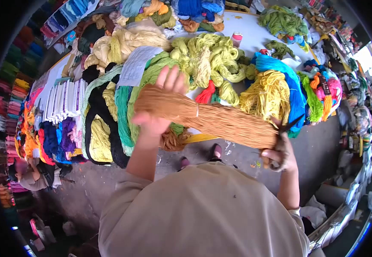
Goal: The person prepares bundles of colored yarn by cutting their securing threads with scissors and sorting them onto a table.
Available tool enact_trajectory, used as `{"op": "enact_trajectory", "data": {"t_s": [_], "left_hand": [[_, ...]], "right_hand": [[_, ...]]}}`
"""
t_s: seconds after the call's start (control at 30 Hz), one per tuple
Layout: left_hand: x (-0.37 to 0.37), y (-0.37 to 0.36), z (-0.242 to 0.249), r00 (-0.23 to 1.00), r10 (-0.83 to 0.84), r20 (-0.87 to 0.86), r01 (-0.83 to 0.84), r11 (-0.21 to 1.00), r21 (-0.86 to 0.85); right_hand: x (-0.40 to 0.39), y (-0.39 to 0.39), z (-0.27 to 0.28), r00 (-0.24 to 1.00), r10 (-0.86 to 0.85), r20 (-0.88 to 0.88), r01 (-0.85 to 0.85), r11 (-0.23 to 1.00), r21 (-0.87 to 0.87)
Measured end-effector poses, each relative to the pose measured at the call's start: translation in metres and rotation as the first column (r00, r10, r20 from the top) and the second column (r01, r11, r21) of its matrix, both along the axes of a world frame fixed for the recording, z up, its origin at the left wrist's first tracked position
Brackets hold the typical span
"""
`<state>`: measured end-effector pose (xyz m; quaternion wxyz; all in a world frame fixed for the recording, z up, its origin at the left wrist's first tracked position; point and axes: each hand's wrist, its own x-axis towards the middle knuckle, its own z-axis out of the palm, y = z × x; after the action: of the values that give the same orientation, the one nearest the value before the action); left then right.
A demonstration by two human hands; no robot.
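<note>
A long hank of brown yarn (pixel 233 125) stretches across in front of me, with a thin pale tie around it left of its middle. Its left end crosses the palm of my left hand (pixel 154 123), whose fingers stick up straight beyond the yarn; the middle of that palm is hidden. My right hand (pixel 280 156) is closed around a pair of dark scissors (pixel 293 124), their blades apart and pointing away from me. The hank's right end reaches right up to these fingers. Beneath the hank, green yarn (pixel 156 64) lies on the table.
Yellow-green skeins (pixel 207 53), golden yarn (pixel 266 96) and blue yarn (pixel 295 96) cover the table (pixel 243 21). A written paper sheet (pixel 138 66) lies on the skeins, left of a small jar (pixel 237 39). White booklets (pixel 64 102) stand farther left. Another person (pixel 34 177) is at lower left.
</note>
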<state>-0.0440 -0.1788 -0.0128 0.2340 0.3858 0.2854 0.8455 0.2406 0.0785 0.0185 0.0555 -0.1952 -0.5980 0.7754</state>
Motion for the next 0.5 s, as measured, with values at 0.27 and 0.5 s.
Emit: {"op": "enact_trajectory", "data": {"t_s": [0.27, 0.5], "left_hand": [[0.029, 0.040, 0.023, 0.729, -0.298, 0.617, 0.191, 0.953, 0.235], [0.024, 0.029, 0.022, 0.777, -0.273, 0.568, 0.158, 0.957, 0.243]], "right_hand": [[-0.065, -0.055, -0.032, 0.931, 0.360, -0.050, -0.343, 0.916, 0.208], [-0.073, -0.060, -0.034, 0.877, 0.481, -0.003, -0.475, 0.867, 0.149]]}}
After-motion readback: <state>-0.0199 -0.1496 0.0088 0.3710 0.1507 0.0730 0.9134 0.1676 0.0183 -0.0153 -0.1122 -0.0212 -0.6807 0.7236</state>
